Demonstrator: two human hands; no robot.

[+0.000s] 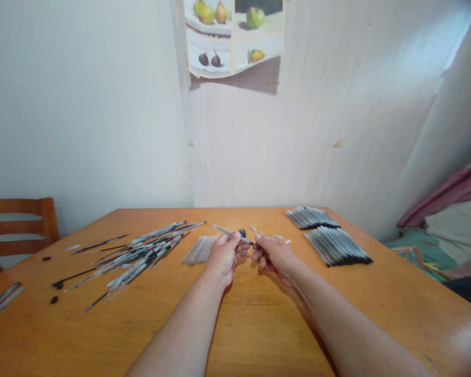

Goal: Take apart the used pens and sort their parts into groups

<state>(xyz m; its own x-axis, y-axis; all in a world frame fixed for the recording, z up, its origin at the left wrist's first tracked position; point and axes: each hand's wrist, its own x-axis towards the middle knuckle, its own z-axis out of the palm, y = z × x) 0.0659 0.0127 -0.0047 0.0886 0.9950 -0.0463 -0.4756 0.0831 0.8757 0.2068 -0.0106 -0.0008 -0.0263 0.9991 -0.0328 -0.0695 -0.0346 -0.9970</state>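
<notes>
My left hand (224, 255) is closed around a slim pen (223, 230) with a pale barrel, which slants across the fingers. At the pen's dark right end, my right hand (272, 255) pinches with thumb and fingers; its fingertips partly hide that end. Beside my left hand lies a row of clear pen barrels (198, 250), partly covered by the hand. Just beyond the hands are a cluster of small black pieces (242, 232) and several small white pieces (253, 228), some close to my right hand.
On the left, pens and thin refills (141, 256) lie in a loose heap, with small black pieces (54, 300) nearby. Two neat rows of dark-ended pens, the far row (312, 217) and near row (335, 245), lie right. A wooden chair (19, 228) stands left.
</notes>
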